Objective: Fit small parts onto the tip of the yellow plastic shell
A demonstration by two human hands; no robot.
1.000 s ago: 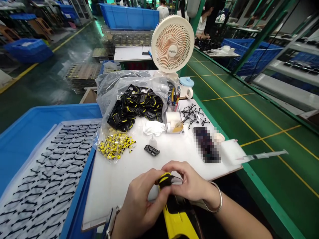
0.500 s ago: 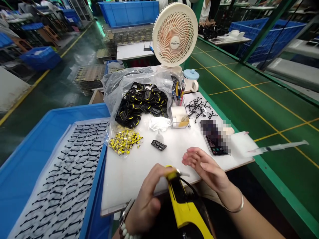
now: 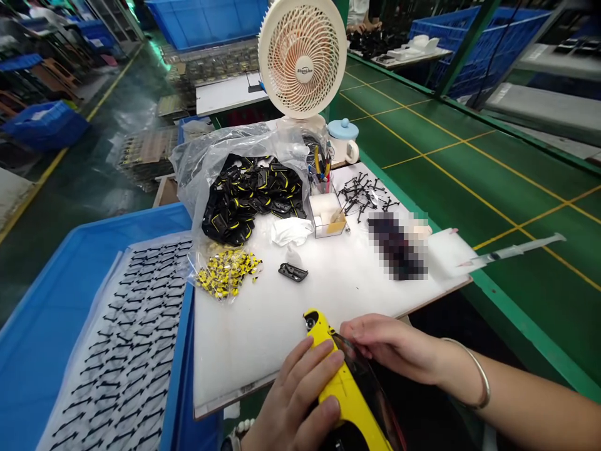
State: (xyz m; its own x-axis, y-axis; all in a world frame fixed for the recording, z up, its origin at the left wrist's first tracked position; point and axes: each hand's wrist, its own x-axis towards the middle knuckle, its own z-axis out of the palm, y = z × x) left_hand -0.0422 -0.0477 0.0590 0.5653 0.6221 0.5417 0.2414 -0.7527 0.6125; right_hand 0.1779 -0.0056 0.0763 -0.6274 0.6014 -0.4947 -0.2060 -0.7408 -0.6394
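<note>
A long yellow-and-black plastic housing stands tilted at the table's front edge, a round hole near its top end. My left hand is wrapped over its yellow side, fingers across the front. At its right edge, by a dark glossy strip, the fingers of my right hand are pinched together; what they hold is hidden. Beyond the housing lies a single black plastic part on the white tabletop. Small yellow-and-black pieces lie heaped to its left.
Behind are a clear bag of black parts with yellow trim, a clear box, a fan and thin black pieces. A syringe overhangs the right edge. A blue tray sits left.
My right hand has come down to the housing and its open fingers have closed at the edge. My left hand has shifted from the housing's top end down over its side.
</note>
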